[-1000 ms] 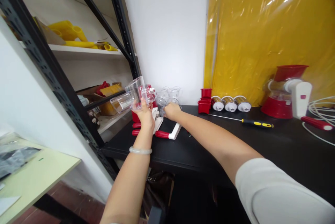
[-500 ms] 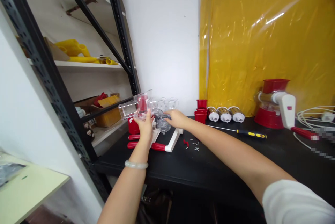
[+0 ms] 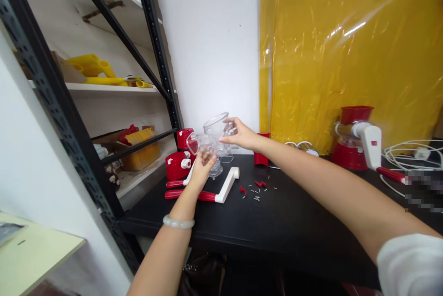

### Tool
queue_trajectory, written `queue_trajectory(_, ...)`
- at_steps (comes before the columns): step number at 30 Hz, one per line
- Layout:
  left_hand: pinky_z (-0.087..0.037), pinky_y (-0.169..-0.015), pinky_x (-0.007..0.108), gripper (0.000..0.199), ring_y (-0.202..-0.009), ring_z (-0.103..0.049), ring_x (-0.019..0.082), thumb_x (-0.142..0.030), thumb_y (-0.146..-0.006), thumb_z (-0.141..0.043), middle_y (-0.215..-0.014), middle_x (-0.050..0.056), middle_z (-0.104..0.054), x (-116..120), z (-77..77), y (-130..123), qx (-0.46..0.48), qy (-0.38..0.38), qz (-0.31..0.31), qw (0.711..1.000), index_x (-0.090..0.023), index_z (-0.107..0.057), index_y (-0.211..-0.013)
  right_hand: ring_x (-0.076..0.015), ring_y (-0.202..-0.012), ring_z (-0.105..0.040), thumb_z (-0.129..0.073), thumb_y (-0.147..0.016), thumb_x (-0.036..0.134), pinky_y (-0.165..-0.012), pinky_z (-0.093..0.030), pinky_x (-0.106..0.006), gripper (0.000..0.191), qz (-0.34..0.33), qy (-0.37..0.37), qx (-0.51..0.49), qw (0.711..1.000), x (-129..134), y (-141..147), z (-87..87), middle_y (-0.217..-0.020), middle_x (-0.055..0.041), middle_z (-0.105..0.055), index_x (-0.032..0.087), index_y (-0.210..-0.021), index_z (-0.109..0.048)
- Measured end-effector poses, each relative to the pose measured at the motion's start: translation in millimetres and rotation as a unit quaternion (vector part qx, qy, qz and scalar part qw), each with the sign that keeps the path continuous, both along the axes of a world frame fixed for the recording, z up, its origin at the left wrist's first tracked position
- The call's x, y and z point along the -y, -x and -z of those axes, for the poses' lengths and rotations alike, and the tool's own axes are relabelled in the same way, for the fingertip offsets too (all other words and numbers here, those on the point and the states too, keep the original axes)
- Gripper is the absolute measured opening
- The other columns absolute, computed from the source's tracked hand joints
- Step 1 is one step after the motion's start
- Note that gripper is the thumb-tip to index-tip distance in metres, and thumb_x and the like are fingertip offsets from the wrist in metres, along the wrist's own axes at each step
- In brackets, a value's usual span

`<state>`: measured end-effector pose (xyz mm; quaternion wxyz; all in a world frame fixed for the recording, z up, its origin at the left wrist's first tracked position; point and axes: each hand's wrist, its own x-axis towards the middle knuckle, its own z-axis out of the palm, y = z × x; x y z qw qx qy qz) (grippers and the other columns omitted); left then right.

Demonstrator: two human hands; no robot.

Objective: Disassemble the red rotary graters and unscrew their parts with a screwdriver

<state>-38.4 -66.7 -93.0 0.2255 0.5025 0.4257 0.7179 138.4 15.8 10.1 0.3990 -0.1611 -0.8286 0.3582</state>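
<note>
Clear plastic grater housings (image 3: 216, 129) are lifted above the left part of the black table, a round rim facing up. My left hand (image 3: 204, 164) is closed around the lower left side of the clear plastic. My right hand (image 3: 242, 134) grips its upper right side, thumb and fingers bent over the edge. Whether the hands share one piece or hold two, I cannot tell. Under them are a clear base part (image 3: 216, 167) and a white crank with a red handle (image 3: 226, 187). Red machine bodies (image 3: 177, 165) stand left of my left hand.
Small red clips (image 3: 260, 184) and several screws (image 3: 256, 198) lie on the black table (image 3: 277, 226). A red part (image 3: 261, 157) and metal drums (image 3: 308, 148) are partly behind my right arm. An assembled red-and-white grater (image 3: 356, 136) and white cable (image 3: 398, 153) are at right. Shelving (image 3: 162, 51) borders the left.
My right hand has moved up and slightly right, onto the raised clear plastic. The clear plastic has turned, showing its round rim. A second clip and more screws show from behind my right arm.
</note>
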Motion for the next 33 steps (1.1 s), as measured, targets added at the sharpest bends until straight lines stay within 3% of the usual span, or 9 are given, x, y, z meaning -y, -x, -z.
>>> queue_trajectory(4,-0.050,-0.091,0.041,0.071,-0.113,-0.061,0.024,-0.054,-0.067,-0.073,-0.125,0.018,-0.058,-2,-1.9,6,0.002,-0.004,-0.037,0.999,-0.020,-0.043,-0.122,-0.0174,-0.086,-0.060,-0.076,-0.068,0.045,-0.079,-0.052,-0.035,0.073,0.079,-0.076,0.076,0.991,-20,-37,-37.5,-0.111,-0.0095,-0.057,0.017,-0.127,-0.044)
queue_trajectory(7,-0.047,-0.095,0.043,0.076,-0.112,-0.061,0.025,-0.050,-0.064,-0.077,-0.124,0.019,-0.058,-1,-2.6,3,-0.020,-0.015,-0.044,0.999,-0.018,-0.043,-0.125,-0.0187,-0.088,-0.061,-0.076,-0.067,0.048,-0.080,-0.051,-0.034,0.068,0.116,-0.136,0.149,0.973,-30,-58,-52.8,-0.110,-0.0094,-0.059,0.017,-0.123,-0.050)
queue_trajectory(10,-0.046,-0.097,0.044,0.076,-0.115,-0.059,0.026,-0.042,-0.066,-0.078,-0.126,0.018,-0.058,3,-2.4,-6,-0.076,-0.001,-0.040,0.996,-0.019,-0.043,-0.129,-0.0199,-0.088,-0.062,-0.076,-0.066,0.050,-0.081,-0.050,-0.034,0.070,0.147,-0.167,0.210,0.952,-32,-64,-54.7,-0.109,-0.0096,-0.061,0.017,-0.123,-0.051)
queue_trajectory(14,-0.048,-0.096,0.043,0.077,-0.117,-0.058,0.026,-0.033,-0.067,-0.079,-0.133,0.015,-0.054,11,-0.4,-20,-0.179,0.020,-0.020,0.983,-0.025,-0.044,-0.135,-0.0214,-0.085,-0.063,-0.069,-0.073,0.054,-0.077,-0.052,-0.035,0.062,0.190,-0.119,0.253,0.941,-21,-53,-46.7,-0.102,-0.0101,-0.064,0.016,-0.118,-0.053)
queue_trajectory(19,-0.057,-0.072,0.038,0.076,-0.097,-0.067,0.026,-0.033,-0.068,-0.077,-0.133,0.017,-0.055,15,2.9,-31,-0.242,0.028,-0.021,0.970,-0.024,-0.045,-0.136,-0.0209,-0.080,-0.064,-0.067,-0.075,0.050,-0.061,-0.055,-0.031,0.057,0.145,-0.049,0.263,0.953,4,-36,-41.0,-0.112,-0.0138,-0.062,0.017,-0.118,-0.052)
queue_trajectory(23,-0.055,-0.082,0.041,0.075,-0.096,-0.066,0.025,-0.034,-0.067,-0.078,-0.137,0.015,-0.052,19,1.7,-35,-0.271,0.016,-0.056,0.961,-0.024,-0.047,-0.134,-0.0235,-0.079,-0.065,-0.062,-0.078,0.049,-0.053,-0.055,-0.032,0.052,0.176,0.018,0.266,0.947,15,-31,-45.2,-0.116,-0.0174,-0.060,0.016,-0.117,-0.053)
queue_trajectory(26,-0.052,-0.087,0.042,0.075,-0.095,-0.066,0.024,-0.036,-0.069,-0.077,-0.134,0.015,-0.054,20,0.9,-35,-0.249,0.019,-0.067,0.966,-0.023,-0.044,-0.136,-0.0233,-0.081,-0.065,-0.052,-0.085,0.052,-0.054,-0.056,-0.033,0.052,0.142,0.051,0.257,0.955,15,-36,-49.5,-0.119,-0.0187,-0.058,0.014,-0.121,-0.051)
queue_trajectory(30,-0.055,-0.082,0.041,0.072,-0.093,-0.067,0.023,-0.037,-0.075,-0.071,-0.124,0.015,-0.059,15,3.0,-33,-0.171,0.035,0.028,0.984,-0.022,-0.039,-0.138,-0.0205,-0.095,-0.063,-0.067,-0.078,0.051,-0.065,-0.058,-0.028,0.073,0.007,-0.024,0.249,0.968,12,-49,-53.9,-0.139,-0.0164,-0.045,0.020,-0.138,-0.041)
queue_trajectory(33,-0.055,-0.080,0.039,0.073,-0.093,-0.067,0.022,-0.038,-0.077,-0.069,-0.123,0.015,-0.058,11,5.5,-31,-0.136,0.037,0.069,0.988,-0.023,-0.036,-0.140,-0.0154,-0.083,-0.065,-0.075,-0.070,0.049,-0.067,-0.058,-0.027,0.085,-0.001,-0.069,0.245,0.967,8,-54,-57.7,-0.139,-0.0156,-0.045,0.020,-0.141,-0.038)
